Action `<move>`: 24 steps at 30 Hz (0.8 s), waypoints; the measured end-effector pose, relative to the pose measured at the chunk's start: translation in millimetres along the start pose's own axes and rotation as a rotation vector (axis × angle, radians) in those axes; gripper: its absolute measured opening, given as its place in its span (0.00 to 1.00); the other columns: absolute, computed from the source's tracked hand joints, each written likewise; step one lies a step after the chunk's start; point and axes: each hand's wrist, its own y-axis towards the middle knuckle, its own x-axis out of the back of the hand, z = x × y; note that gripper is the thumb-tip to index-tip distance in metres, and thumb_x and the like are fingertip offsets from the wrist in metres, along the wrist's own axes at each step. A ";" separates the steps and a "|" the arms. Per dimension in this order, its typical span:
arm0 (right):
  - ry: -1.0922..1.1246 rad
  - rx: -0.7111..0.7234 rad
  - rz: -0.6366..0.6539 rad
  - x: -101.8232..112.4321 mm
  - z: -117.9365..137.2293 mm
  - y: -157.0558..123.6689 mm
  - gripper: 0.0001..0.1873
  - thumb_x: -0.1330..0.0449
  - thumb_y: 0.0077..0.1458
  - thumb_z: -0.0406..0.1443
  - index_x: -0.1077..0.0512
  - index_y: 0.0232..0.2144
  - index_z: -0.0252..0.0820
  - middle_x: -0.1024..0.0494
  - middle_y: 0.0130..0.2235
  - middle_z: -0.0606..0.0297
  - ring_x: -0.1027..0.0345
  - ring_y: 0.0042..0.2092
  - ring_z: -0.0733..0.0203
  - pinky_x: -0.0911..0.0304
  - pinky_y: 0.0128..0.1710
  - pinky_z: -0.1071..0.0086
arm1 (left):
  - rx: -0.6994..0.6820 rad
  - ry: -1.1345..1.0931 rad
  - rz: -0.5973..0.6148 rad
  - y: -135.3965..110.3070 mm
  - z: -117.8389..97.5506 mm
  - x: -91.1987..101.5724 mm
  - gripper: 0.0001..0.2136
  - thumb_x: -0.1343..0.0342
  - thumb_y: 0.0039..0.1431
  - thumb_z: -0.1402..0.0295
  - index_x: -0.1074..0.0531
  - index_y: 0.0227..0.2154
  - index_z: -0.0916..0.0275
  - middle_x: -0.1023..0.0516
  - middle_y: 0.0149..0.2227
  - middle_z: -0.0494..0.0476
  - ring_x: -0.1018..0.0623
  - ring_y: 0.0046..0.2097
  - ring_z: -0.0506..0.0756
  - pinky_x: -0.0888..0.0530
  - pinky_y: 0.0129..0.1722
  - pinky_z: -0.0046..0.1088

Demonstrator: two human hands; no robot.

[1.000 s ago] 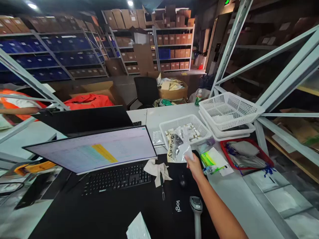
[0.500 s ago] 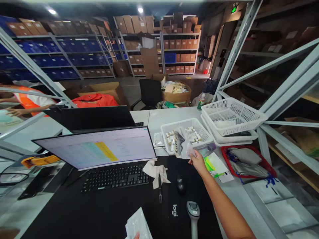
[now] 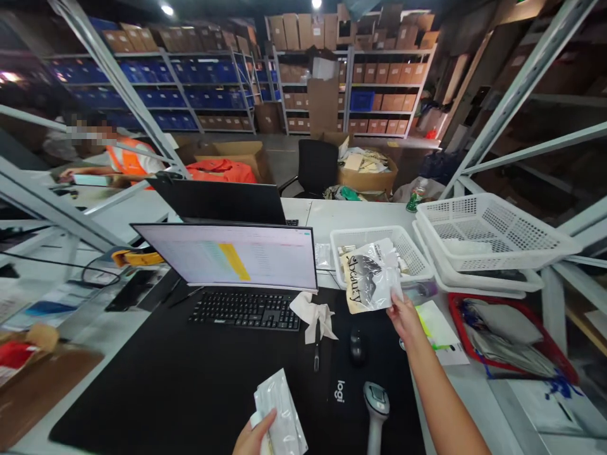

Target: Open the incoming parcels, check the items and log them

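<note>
My right hand [image 3: 404,318] is closed on the lower right edge of a flat plastic pouch [image 3: 371,278], cream and grey with "beauty" lettering. The pouch is raised in front of a white perforated basket [image 3: 417,256] and hides part of the small items inside it. Low in the view, my left hand [image 3: 256,436] grips a small stack of white plastic packets [image 3: 281,411], thumb on top. Right of these packets lies a grey barcode scanner [image 3: 377,404]. A black mouse [image 3: 358,347] rests on the dark desk mat, below my right hand.
A monitor [image 3: 227,256] and black keyboard [image 3: 246,309] stand on the left, with a crumpled tissue [image 3: 313,316] and a pen [image 3: 317,357] beside them. Stacked white baskets [image 3: 493,234] and a red basket [image 3: 455,309] are at right. A person in an orange vest [image 3: 128,158] sits beyond the frame.
The view has turned left. My right hand has lifted the pouch and turned its printed face toward me. More of my left hand and its packets now shows.
</note>
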 end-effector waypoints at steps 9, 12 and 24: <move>0.079 -0.032 0.030 -3.0 -5.0 8.0 0.30 0.20 0.28 0.39 0.30 0.34 0.43 0.28 0.26 0.77 0.43 0.21 0.75 0.46 0.16 0.83 | -0.055 0.020 -0.045 8.3 6.6 11.1 0.17 0.34 0.53 0.69 0.28 0.44 0.67 0.19 0.26 0.63 0.17 0.29 0.67 0.20 0.27 0.39; 0.108 0.010 0.008 -6.1 6.0 22.7 0.32 0.20 0.27 0.37 0.33 0.33 0.43 0.29 0.26 0.79 0.45 0.20 0.77 0.45 0.17 0.83 | -0.041 0.026 -0.054 13.7 8.3 16.2 0.18 0.33 0.52 0.68 0.28 0.45 0.67 0.19 0.25 0.62 0.17 0.28 0.66 0.22 0.25 0.37; 0.094 0.067 0.101 5.7 40.8 33.7 0.26 0.23 0.38 0.41 0.39 0.26 0.42 0.45 0.16 0.81 0.59 0.16 0.76 0.55 0.13 0.80 | -0.013 0.023 -0.067 28.7 12.2 14.9 0.19 0.34 0.53 0.67 0.27 0.47 0.66 0.18 0.28 0.63 0.17 0.29 0.66 0.20 0.31 0.41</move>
